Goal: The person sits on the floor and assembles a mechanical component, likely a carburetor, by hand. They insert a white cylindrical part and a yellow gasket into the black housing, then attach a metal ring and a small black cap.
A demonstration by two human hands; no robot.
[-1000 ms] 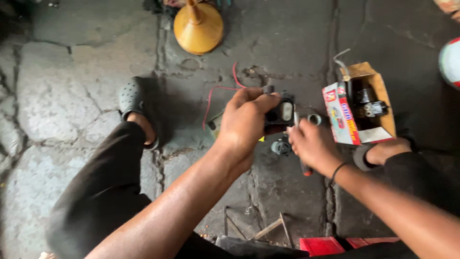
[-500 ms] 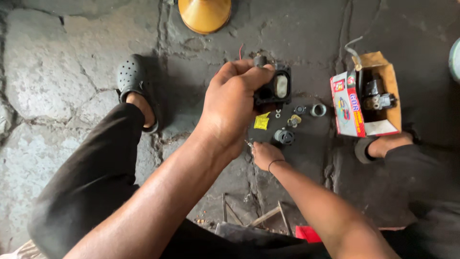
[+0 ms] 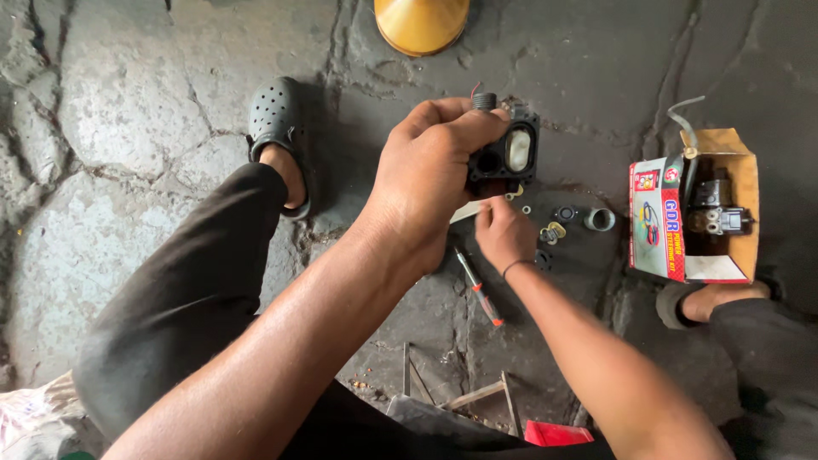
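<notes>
Here, seen from above, a person squats over a cracked stone floor [image 3: 102, 128]. The left hand [image 3: 430, 175] is raised and clasped around a black part [image 3: 504, 156], a boxy dark housing with a pale oval window on its face, a short ribbed neck on top and a thin red wire at that neck. The fingers wrap its left side and top, so it sits above the floor, in front of the hand. The right hand [image 3: 504, 234] is just beneath it, fingertips pinched at its lower edge; whether they hold anything cannot be told. A screwdriver [image 3: 478, 288] with a red tip lies on the floor below the right hand. Small washers [image 3: 552, 231] and a grey ring [image 3: 600, 220] lie to the right, near an open cardboard box [image 3: 734, 162].
</notes>
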